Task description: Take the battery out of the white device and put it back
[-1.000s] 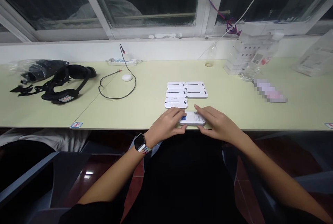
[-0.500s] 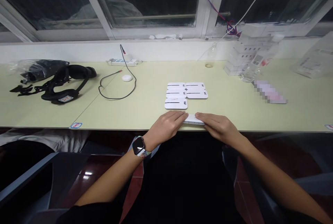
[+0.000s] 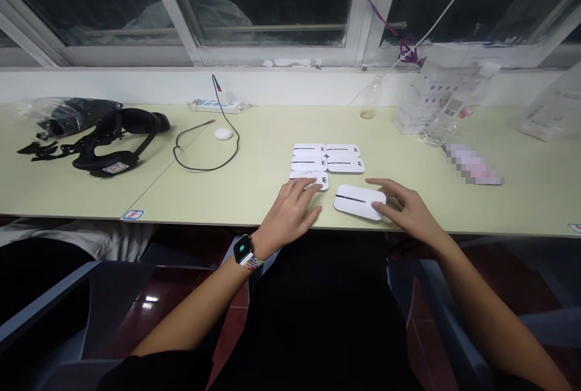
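Note:
My right hand point(image 3: 406, 206) grips the right end of a white rounded device point(image 3: 356, 201) with a black stripe, thumb on its top, slightly tilted near the table's front edge. My left hand point(image 3: 290, 212) has its fingers apart, its fingertips over the lower left white device point(image 3: 321, 180) of a group. Whether they touch it I cannot tell. Behind it lie more such devices in two columns, among them one at the back left point(image 3: 308, 149) and one at the right point(image 3: 345, 164), each with a black stripe and a W-like mark.
On the pale green table point(image 3: 263, 131) are a black headset point(image 3: 106, 161), a looped black cable point(image 3: 204, 169), a white oval object point(image 3: 223, 134) and a power strip point(image 3: 218, 106). White boxes point(image 3: 417, 106), bottles and a pixelated item point(image 3: 474, 164) are at the right.
The device between both hands has moved right and now shows its striped face. My left hand has let go of it and opened over the lower left device; my right hand has moved right.

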Available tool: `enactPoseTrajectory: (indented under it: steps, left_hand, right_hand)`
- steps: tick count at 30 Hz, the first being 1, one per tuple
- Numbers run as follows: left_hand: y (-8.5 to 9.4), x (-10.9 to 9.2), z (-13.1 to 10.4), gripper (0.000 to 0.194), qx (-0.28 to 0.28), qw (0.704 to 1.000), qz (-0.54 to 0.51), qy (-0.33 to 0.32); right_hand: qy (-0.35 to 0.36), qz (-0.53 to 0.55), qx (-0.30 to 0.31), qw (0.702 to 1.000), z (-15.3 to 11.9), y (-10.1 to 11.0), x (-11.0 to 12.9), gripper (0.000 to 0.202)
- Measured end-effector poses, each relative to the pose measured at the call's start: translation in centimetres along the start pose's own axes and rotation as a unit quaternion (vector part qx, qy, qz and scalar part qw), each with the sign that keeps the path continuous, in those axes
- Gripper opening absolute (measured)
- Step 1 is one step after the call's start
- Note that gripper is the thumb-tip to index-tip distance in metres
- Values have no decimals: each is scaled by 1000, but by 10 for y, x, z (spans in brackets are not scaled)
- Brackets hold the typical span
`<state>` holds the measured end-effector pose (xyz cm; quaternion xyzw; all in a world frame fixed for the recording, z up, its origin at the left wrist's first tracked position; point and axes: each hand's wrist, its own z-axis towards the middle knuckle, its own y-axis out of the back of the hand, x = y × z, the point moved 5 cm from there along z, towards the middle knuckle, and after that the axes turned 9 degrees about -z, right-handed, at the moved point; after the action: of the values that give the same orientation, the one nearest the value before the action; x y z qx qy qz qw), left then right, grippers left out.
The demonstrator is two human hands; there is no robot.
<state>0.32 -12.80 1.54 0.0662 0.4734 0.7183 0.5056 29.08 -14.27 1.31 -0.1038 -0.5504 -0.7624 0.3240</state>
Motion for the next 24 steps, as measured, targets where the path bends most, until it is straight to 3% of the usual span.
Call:
enactPoseTrajectory:
  steps: [5,9,14,19,24]
  left_hand:
    - [-7,1,0,32,60,998,29,13]
    - [-8,1,1,28,61,997,36,13]
    - [-11,-1,2,28,59,996,64,-2]
    - [-12,-3,2,29,55,994,92,-22]
    - [-12,-3,2,28,56,993,101,-22]
  right_hand:
    - [45,-40,-12,998,9,0,-7,33]
    - [109,-46,39,992,12,-11,7,44]
    - [155,-53,34,986,27,-8,9,36]
    - [158,-50,2,986,85,7,-8,35]
    - [110,-120,63,985,165,-5,-33,37]
